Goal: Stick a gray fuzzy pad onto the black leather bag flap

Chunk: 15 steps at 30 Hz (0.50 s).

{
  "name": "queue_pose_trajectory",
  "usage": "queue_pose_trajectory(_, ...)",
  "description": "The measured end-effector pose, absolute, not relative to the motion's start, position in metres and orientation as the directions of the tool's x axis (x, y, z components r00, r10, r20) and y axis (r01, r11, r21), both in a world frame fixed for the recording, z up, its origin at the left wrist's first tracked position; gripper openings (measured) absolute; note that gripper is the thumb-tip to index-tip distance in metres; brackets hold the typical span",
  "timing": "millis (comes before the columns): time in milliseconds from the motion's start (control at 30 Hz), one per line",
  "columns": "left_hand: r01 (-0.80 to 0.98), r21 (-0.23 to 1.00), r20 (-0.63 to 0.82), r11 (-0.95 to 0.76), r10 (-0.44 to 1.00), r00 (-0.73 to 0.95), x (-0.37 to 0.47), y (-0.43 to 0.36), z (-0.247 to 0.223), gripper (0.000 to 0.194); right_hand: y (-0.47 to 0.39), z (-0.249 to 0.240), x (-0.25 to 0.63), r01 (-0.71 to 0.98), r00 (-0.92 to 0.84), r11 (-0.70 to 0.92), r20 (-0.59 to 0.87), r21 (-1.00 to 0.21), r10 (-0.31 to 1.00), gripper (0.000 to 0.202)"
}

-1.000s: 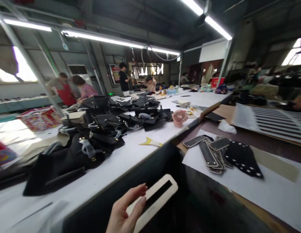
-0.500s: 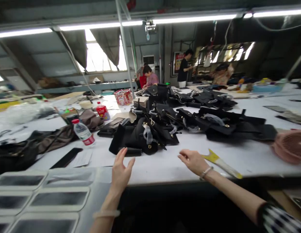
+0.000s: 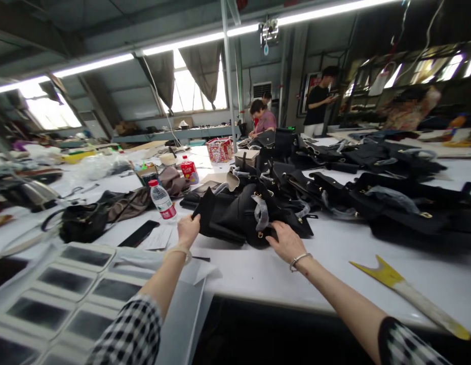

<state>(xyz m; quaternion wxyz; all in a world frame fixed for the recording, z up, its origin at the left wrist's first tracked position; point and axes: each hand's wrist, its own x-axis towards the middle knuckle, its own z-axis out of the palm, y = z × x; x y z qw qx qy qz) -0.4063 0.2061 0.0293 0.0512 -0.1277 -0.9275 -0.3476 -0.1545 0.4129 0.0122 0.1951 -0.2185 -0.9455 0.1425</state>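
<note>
Item: one black bag [image 3: 230, 220], soft and floppy, lying on the white table [image 3: 254, 279] between my two hands.

Lie: long axis roughly crosswise, from my left hand to my right. Left end raised in a dark pointed flap, its corner tipped up; right end bearing the wrapped handle [image 3: 262, 213], which points away from me, and a gold ring [image 3: 260, 234] just beside my right fingertips.

Left hand [image 3: 188, 229]: thumb and fingers closed on the edge of the flap.

Right hand [image 3: 287, 244]: partly curled, thumb apart from the fingers, touching the near edge by the handle; whether it grips or merely rests, I cannot tell.

Step, in my judgement: getting hold of the bag at two places. Next move, by the look of it, calls for a sure pinch on the right and both hands working together, since the limp body could sag or fold between them.

Round about: water bottle [image 3: 162, 200], upright, beyond and left of my left hand; flat black slab [image 3: 140, 233], nearer that hand; sheet of framed panels [image 3: 68, 296], beside my left forearm; more black bags [image 3: 404, 203], heaped beyond my right hand; yellow-ended tool [image 3: 414, 296], right of my right forearm.
</note>
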Motion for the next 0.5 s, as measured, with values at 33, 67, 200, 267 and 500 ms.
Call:
queue_pose_trajectory(33, 0.296, 0.627, 0.218, 0.72, 0.202, -0.955, -0.404, 0.203, 0.039, 0.024, 0.417, 0.011, -0.154, 0.367, -0.819, 0.85, 0.301, -0.379, 0.488, 0.034)
queue_pose_trajectory(67, 0.327, 0.625, 0.263, 0.709, 0.204, -0.943, -0.401, 0.2, 0.049, 0.024, 0.419, 0.01, -0.154, 0.372, -0.81, 0.836, 0.298, -0.404, 0.505, 0.035)
queue_pose_trajectory(200, 0.495, 0.609, 0.479, 0.62, 0.209, -0.852, -0.375, 0.177, 0.093, 0.03, 0.398, 0.016, -0.152, 0.359, -0.761, 0.781, 0.324, -0.512, 0.562, 0.043)
queue_pose_trajectory(267, 0.56, 0.599, 0.569, 0.572, 0.189, -0.801, -0.359, 0.165, 0.109, 0.034, 0.375, 0.026, -0.153, 0.324, -0.744, 0.754, 0.339, -0.571, 0.576, 0.049)
queue_pose_trajectory(500, 0.724, 0.501, 0.739, 0.474, 0.201, -0.643, -0.289, 0.122, 0.148, 0.031, 0.306, 0.085, -0.159, 0.202, -0.787, 0.55, 0.2, -0.81, 0.583, 0.056)
